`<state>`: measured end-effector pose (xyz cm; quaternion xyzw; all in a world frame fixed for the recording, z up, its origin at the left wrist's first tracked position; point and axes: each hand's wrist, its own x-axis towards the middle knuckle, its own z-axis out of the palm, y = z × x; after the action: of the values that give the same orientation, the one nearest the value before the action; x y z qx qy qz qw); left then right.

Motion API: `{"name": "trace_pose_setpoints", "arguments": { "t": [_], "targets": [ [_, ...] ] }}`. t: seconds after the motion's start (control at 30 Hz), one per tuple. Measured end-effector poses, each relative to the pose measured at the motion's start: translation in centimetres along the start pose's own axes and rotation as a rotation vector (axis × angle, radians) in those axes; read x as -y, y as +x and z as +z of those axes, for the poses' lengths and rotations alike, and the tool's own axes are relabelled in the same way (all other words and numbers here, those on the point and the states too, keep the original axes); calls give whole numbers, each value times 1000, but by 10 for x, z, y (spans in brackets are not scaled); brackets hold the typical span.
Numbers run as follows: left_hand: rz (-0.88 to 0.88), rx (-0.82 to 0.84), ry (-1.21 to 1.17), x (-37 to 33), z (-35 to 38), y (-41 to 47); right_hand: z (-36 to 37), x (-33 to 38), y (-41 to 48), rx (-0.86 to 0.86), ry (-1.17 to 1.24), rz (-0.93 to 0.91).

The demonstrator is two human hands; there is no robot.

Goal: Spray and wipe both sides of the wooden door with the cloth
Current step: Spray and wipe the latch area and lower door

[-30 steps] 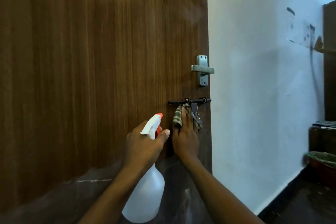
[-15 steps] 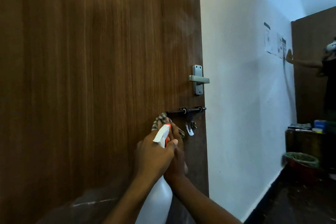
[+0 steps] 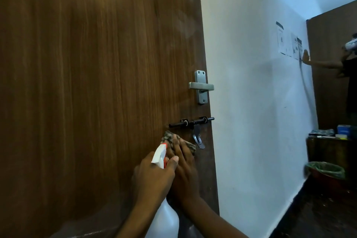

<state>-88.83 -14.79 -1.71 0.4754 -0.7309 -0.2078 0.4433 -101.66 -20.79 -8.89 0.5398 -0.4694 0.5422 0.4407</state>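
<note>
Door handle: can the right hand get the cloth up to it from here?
Probably yes. The right hand presses the cloth on the door just below the sliding bolt; only that bolt lies between it and the door handle above.

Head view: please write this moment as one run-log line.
left hand: grips spray bottle | right hand: presses cloth on wooden door | below bolt

We see a dark brown door [image 3: 96,83] with fine vertical wood grain; the cloth [image 3: 168,137] is checked in dull green and brown; the spray bottle [image 3: 166,218] is white, its trigger [image 3: 165,163] orange; the handle [image 3: 201,87] is silver, the bolt [image 3: 191,121] black; the wall [image 3: 251,102] is white; the bin liner [image 3: 326,169] is green.
</note>
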Motion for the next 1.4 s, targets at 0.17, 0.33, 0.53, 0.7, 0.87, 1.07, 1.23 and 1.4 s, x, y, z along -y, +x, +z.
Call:
{"name": "trace_pose_setpoints", "arguments": {
  "t": [0.17, 0.33, 0.53, 0.7, 0.87, 1.07, 1.23, 1.4],
  "targets": [
    [1, -65, -7, -6, 10, 3, 0, -6, 28, -160, 8, 293],
    [25, -127, 60, -17, 10, 13, 12, 3, 23, -92, -47, 420],
    [19, -218, 171, -30, 5, 15, 21, 0, 19, -84, -51, 457],
    [15, -195, 138, -25, 4, 8, 22, -12, 21, -65, 29, -15],
    [33, -255, 73, -29, 4, -5, 18, -12, 27, -87, -12, 387],
    [-71, -241, 26, -38, 6, -18, 14, 16, 21, -95, 170, 57],
    [-50, -219, -67, -44, 15, -28, 8, -40, 3, 26, -4, 295],
    [-136, -201, -124, -49, 33, -32, -13, -5, 37, 27, 114, 622]
  ]
}}
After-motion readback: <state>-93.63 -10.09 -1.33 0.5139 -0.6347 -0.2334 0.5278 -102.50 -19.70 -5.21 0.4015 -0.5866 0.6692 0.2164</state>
